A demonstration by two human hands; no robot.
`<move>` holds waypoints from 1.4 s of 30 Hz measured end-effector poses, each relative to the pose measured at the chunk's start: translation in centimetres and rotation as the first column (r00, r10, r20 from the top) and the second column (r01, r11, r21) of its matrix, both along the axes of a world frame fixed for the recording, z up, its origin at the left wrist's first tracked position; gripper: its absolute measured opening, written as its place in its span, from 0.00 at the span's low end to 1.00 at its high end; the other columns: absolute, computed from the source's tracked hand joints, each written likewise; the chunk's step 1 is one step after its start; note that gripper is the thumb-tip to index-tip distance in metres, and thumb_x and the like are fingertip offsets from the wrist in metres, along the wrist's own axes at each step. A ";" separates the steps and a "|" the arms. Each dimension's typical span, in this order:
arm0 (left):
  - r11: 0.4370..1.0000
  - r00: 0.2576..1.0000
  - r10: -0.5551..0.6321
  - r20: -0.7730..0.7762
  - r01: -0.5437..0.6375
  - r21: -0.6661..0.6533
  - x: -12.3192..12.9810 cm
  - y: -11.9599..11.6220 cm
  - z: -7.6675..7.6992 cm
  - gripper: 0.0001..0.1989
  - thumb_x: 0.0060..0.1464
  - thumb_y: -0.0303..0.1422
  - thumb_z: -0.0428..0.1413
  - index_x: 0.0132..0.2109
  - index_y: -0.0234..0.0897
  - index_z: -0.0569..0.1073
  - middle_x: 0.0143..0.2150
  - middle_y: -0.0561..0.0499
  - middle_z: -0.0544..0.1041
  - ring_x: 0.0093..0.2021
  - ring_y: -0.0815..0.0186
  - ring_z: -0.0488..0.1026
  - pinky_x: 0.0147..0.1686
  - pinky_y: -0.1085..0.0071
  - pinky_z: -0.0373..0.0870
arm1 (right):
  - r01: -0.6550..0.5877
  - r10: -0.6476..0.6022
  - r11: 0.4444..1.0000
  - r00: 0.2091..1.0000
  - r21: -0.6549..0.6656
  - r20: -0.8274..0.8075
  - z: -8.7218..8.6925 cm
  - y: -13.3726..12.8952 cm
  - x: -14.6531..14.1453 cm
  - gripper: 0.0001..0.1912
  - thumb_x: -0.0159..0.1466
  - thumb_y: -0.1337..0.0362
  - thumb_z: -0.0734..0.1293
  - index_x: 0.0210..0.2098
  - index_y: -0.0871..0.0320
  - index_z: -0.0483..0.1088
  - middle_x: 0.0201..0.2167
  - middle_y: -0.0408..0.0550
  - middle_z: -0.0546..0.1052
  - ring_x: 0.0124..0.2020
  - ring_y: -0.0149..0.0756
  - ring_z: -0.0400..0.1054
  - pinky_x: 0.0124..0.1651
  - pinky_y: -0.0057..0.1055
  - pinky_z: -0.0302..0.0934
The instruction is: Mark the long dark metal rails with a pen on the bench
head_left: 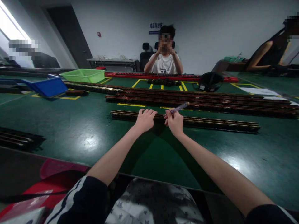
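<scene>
From where I stand, the near strips lie across the middle of the frame, flat on the green bench, set lengthwise in front of the person, probably so that any part is within easy reach. The two hands are a little apart over them. The left hand rests on the strips with its fingers bent over the top, seemingly to steady them; I can't tell whether it grips. The right hand is closed on a pen, pinched low with its point slanting down towards the strips, a hold that suggests fine control. A longer stack lies just beyond, roughly parallel, perhaps to leave working room in front. The blue tray and green basket sit at upper left, apparently kept aside, out of the hands' way.
</scene>
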State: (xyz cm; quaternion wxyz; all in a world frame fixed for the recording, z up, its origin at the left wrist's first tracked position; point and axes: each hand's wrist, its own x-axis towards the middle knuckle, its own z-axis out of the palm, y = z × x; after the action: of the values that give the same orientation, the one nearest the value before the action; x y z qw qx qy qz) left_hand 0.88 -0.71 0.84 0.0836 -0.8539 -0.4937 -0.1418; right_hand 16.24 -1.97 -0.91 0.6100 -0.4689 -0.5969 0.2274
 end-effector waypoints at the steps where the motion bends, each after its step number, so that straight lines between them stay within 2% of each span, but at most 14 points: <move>1: 1.000 1.000 0.002 0.003 -0.002 -0.005 0.0 0.0 0.0 0.23 0.55 0.21 0.43 0.56 0.35 0.69 0.57 0.44 0.72 0.57 0.57 0.66 0.59 0.52 0.54 | 0.006 -0.006 1.000 1.000 0.004 0.002 0.0 0.0 0.0 0.23 0.61 0.43 0.61 0.30 0.59 0.62 0.19 0.43 0.70 0.13 0.28 0.64 0.14 0.23 0.58; 10: 0.999 0.999 0.002 0.037 0.000 -0.049 -0.3 0.1 0.0 0.23 0.55 0.21 0.42 0.56 0.34 0.68 0.57 0.44 0.72 0.57 0.59 0.67 0.60 0.53 0.54 | 0.013 -0.013 1.000 1.000 -0.001 -0.025 0.1 -0.1 0.0 0.23 0.60 0.42 0.62 0.30 0.58 0.61 0.19 0.42 0.69 0.13 0.28 0.64 0.14 0.23 0.59; 15: 0.999 0.999 -0.035 0.038 0.037 -0.032 -0.6 0.4 -0.5 0.23 0.56 0.21 0.41 0.57 0.33 0.67 0.56 0.44 0.72 0.57 0.60 0.67 0.58 0.57 0.57 | 0.001 -0.001 1.000 1.000 -0.017 -0.017 0.2 0.0 0.1 0.22 0.61 0.43 0.62 0.29 0.58 0.61 0.18 0.42 0.69 0.12 0.27 0.63 0.13 0.23 0.58; 28: 0.999 0.998 -0.052 0.020 0.051 0.017 -0.7 0.4 -0.8 0.19 0.60 0.39 0.48 0.54 0.34 0.68 0.53 0.43 0.73 0.52 0.56 0.69 0.53 0.58 0.60 | 0.001 -0.001 1.000 1.000 -0.002 0.002 0.0 0.1 0.2 0.22 0.61 0.44 0.61 0.29 0.57 0.61 0.19 0.41 0.69 0.13 0.27 0.63 0.15 0.23 0.58; 42: 1.000 1.000 0.000 -0.008 0.000 0.010 -0.3 0.4 -0.5 0.18 0.61 0.40 0.47 0.52 0.34 0.67 0.50 0.42 0.74 0.51 0.55 0.70 0.51 0.58 0.60 | -0.010 0.010 1.000 1.000 -0.007 0.004 0.1 0.0 0.2 0.23 0.60 0.42 0.61 0.29 0.57 0.61 0.19 0.41 0.69 0.13 0.27 0.63 0.15 0.22 0.58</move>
State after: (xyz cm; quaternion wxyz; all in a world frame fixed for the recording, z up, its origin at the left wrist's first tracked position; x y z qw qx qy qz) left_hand 0.61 -0.33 0.29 0.0899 -0.8539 -0.4928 -0.1408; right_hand 16.39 -1.97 -0.85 0.6060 -0.4685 -0.5996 0.2318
